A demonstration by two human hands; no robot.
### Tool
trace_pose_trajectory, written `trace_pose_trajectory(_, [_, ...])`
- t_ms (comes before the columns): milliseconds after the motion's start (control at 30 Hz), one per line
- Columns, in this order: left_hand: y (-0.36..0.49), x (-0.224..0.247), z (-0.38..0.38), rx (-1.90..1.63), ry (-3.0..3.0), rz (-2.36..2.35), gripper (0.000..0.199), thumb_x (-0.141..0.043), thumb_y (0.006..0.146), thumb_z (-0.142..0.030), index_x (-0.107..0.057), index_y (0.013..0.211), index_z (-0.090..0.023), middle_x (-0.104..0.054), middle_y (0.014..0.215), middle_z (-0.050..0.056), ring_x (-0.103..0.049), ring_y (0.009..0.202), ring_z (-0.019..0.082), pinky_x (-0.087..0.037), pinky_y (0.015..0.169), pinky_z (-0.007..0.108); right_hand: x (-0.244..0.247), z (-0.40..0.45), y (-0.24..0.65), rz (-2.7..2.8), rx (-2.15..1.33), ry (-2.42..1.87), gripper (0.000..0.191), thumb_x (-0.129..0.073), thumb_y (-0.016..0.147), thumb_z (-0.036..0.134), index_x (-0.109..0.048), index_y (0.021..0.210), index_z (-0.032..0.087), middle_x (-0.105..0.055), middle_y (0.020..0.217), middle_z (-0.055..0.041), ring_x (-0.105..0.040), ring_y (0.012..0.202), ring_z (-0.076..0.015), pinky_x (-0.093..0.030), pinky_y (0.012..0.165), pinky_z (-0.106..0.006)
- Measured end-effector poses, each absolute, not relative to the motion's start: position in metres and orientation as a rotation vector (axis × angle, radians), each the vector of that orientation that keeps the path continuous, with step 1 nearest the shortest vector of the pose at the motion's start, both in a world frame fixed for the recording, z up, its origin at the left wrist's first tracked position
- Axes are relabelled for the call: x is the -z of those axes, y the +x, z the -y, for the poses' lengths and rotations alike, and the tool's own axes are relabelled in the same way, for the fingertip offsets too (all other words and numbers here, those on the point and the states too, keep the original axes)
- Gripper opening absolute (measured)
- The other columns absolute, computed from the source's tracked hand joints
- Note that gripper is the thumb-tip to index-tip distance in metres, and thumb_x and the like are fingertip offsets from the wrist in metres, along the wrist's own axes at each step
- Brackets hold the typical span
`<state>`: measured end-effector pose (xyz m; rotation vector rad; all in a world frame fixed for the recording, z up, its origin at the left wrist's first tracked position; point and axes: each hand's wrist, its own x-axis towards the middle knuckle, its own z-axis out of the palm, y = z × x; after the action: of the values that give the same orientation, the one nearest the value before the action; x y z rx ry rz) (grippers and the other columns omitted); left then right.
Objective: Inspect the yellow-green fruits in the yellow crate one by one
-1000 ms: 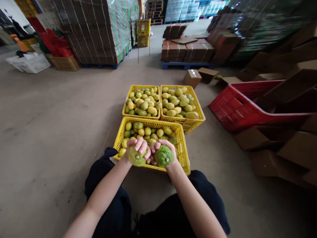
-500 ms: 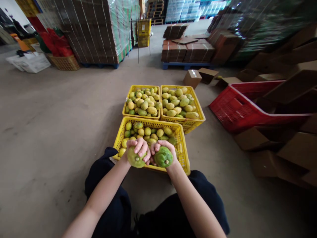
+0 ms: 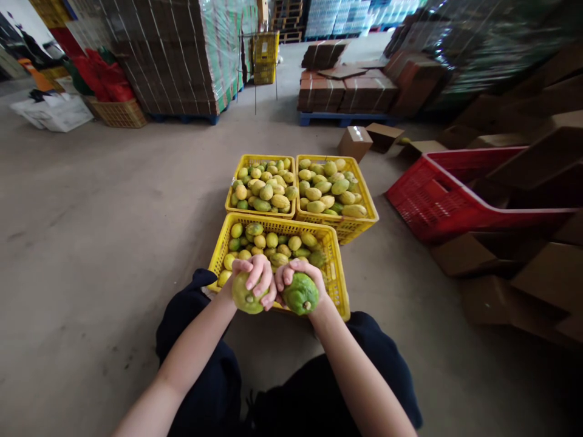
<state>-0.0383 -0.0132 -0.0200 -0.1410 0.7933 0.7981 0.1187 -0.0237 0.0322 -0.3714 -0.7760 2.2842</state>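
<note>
My left hand [image 3: 259, 275] is wrapped round a yellow-green papaya [image 3: 245, 296], its stem end turned toward me. A darker green, ridged papaya [image 3: 299, 294] sits in the grip of my right hand [image 3: 310, 268]. Both hands are side by side, close together, above the near edge of a yellow crate [image 3: 337, 273] that holds several yellow and green papayas [image 3: 279, 260]. Beyond it stand two more yellow crates, the back left crate [image 3: 228, 193] and the back right crate [image 3: 368, 193], each filled with papayas. My forearms and hands hide part of the near crate.
At the right a red crate [image 3: 421, 200] stands among open cardboard boxes [image 3: 469, 255]. Farther back are a blue pallet with flattened cartons [image 3: 321, 91] and a tall wrapped stack [image 3: 159, 54]. A white bin [image 3: 68, 115] lies at the far left. Concrete floor [image 3: 113, 212] surrounds the crates.
Both papayas have tilted slightly and come a little lower and nearer to me, still in my hands. The crates look unchanged.
</note>
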Motion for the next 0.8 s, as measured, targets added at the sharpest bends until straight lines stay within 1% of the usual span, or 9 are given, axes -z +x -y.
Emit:
trace_pose_trajectory(133, [-0.039, 0.017, 0.015, -0.817, -0.085, -0.738, 0.070, -0.032, 0.067, -0.089, -0.033, 0.034, -0.028, -0.011, 0.024, -0.001, -0.036, 0.023, 0.021, -0.045, 0.036, 0.043, -0.026, 0.022, 0.119, 0.774, -2.296, -0.308, 0.034, -0.059, 0.079, 0.035, -0.070, 0.056, 0.013, -0.064, 0.056, -0.0067, -0.066, 0.055, -0.0210, -0.056, 0.048, -0.030])
trace_pose_trajectory(200, [-0.039, 0.016, 0.016, -0.810, -0.101, -0.744, 0.071, -0.031, 0.067, -0.090, -0.028, 0.033, -0.028, -0.009, 0.024, -0.002, -0.033, 0.021, 0.020, -0.042, 0.033, 0.041, -0.025, 0.022, 0.119, 0.778, -2.299, -0.301, 0.033, -0.059, 0.079, 0.035, -0.071, 0.056, 0.013, -0.064, 0.056, -0.0068, -0.066, 0.055, -0.0205, -0.057, 0.049, -0.031])
trace_pose_trajectory(233, [-0.039, 0.015, 0.016, -0.809, -0.121, -0.754, 0.071, -0.031, 0.068, -0.090, -0.028, 0.033, -0.028, -0.010, 0.024, -0.002, -0.033, 0.021, 0.020, -0.042, 0.033, 0.041, -0.025, 0.022, 0.119, 0.787, -2.303, -0.298, 0.033, -0.059, 0.079, 0.035, -0.071, 0.057, 0.013, -0.064, 0.056, -0.0068, -0.065, 0.054, -0.0204, -0.057, 0.049, -0.031])
trace_pose_trajectory(300, [-0.039, 0.015, 0.017, -0.808, -0.167, -0.781, 0.069, -0.032, 0.071, -0.088, -0.034, 0.035, -0.028, -0.016, 0.025, 0.000, -0.039, 0.024, 0.022, -0.044, 0.036, 0.042, -0.025, 0.022, 0.119, 0.808, -2.312, -0.294, 0.033, -0.059, 0.079, 0.035, -0.071, 0.057, 0.013, -0.064, 0.056, -0.0066, -0.064, 0.054, -0.0204, -0.056, 0.048, -0.032])
trace_pose_trajectory(367, [-0.038, 0.016, 0.018, -0.822, -0.205, -0.790, 0.064, -0.036, 0.074, -0.082, -0.045, 0.041, -0.027, -0.025, 0.029, 0.002, -0.048, 0.032, 0.025, -0.049, 0.043, 0.047, -0.025, 0.022, 0.119, 0.809, -2.309, -0.304, 0.033, -0.058, 0.079, 0.035, -0.070, 0.057, 0.014, -0.063, 0.056, -0.0065, -0.064, 0.055, -0.0205, -0.055, 0.047, -0.031])
trace_pose_trajectory(433, [-0.038, 0.016, 0.018, -0.843, -0.232, -0.782, 0.059, -0.040, 0.075, -0.077, -0.049, 0.045, -0.027, -0.029, 0.033, 0.002, -0.052, 0.037, 0.026, -0.051, 0.048, 0.050, -0.024, 0.021, 0.120, 0.795, -2.300, -0.329, 0.033, -0.058, 0.080, 0.036, -0.068, 0.057, 0.014, -0.061, 0.057, -0.0061, -0.065, 0.057, -0.0209, -0.053, 0.044, -0.029])
trace_pose_trajectory(500, [-0.036, 0.014, 0.019, -0.863, -0.249, -0.782, 0.060, -0.038, 0.076, -0.076, -0.042, 0.042, -0.027, -0.024, 0.032, 0.001, -0.047, 0.034, 0.024, -0.050, 0.047, 0.051, -0.023, 0.020, 0.120, 0.790, -2.291, -0.358, 0.033, -0.056, 0.081, 0.036, -0.067, 0.057, 0.015, -0.059, 0.057, -0.0055, -0.064, 0.058, -0.0212, -0.050, 0.038, -0.027])
trace_pose_trajectory(567, [-0.035, 0.009, 0.019, -0.873, -0.252, -0.796, 0.063, -0.033, 0.078, -0.077, -0.032, 0.038, -0.027, -0.015, 0.031, -0.002, -0.038, 0.029, 0.021, -0.047, 0.043, 0.048, -0.023, 0.019, 0.121, 0.794, -2.292, -0.375, 0.033, -0.055, 0.081, 0.036, -0.066, 0.058, 0.015, -0.058, 0.058, -0.0051, -0.064, 0.057, -0.0209, -0.048, 0.035, -0.026])
trace_pose_trajectory(800, [-0.032, -0.005, 0.021, -0.876, -0.212, -0.841, 0.068, -0.019, 0.081, -0.078, -0.011, 0.037, -0.027, 0.004, 0.031, -0.005, -0.023, 0.024, 0.015, -0.041, 0.037, 0.040, -0.026, 0.019, 0.120, 0.761, -2.303, -0.348, 0.029, -0.061, 0.077, 0.034, -0.070, 0.059, 0.014, -0.059, 0.059, -0.0048, -0.062, 0.054, -0.0192, -0.051, 0.036, -0.027])
